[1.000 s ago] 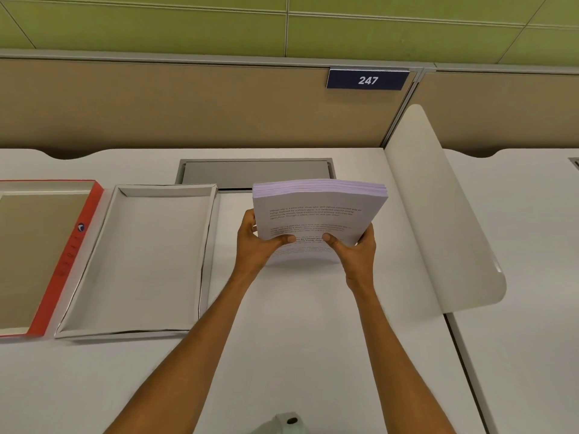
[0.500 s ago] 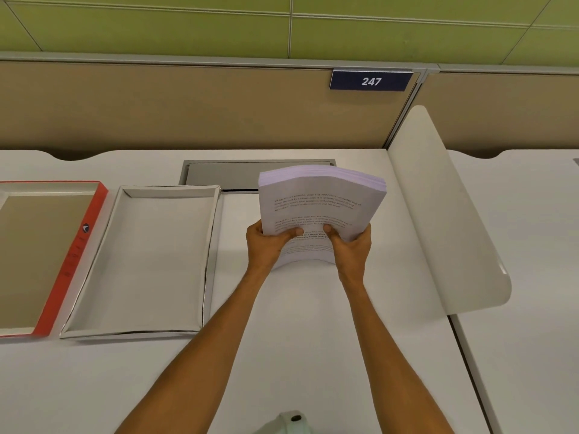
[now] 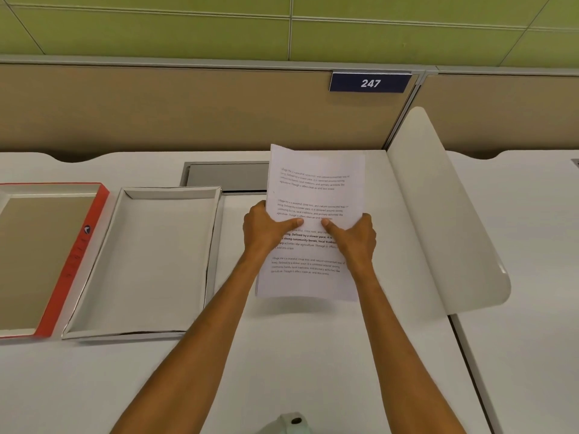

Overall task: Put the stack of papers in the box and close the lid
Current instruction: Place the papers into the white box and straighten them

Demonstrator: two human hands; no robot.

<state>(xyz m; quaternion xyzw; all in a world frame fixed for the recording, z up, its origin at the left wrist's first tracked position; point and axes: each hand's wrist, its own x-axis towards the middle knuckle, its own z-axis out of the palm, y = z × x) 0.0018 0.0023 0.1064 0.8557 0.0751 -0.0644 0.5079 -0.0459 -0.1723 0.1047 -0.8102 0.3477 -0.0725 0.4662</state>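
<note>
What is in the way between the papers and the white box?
Nothing visible. Both hands, left and right, hold the stack of papers just right of the open white box, which looks empty; only bare desk lies between.

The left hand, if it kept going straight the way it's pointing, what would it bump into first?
The left hand points away from the person, toward the back of the desk. Carrying the stack of papers, it would likely cross the grey panel set in the desk, then meet the tan partition. Depth is unclear.

One head-worn wide-angle view looks forward and down, seemingly close, over the desk (image 3: 313, 355) toward the partition (image 3: 188, 114).
</note>
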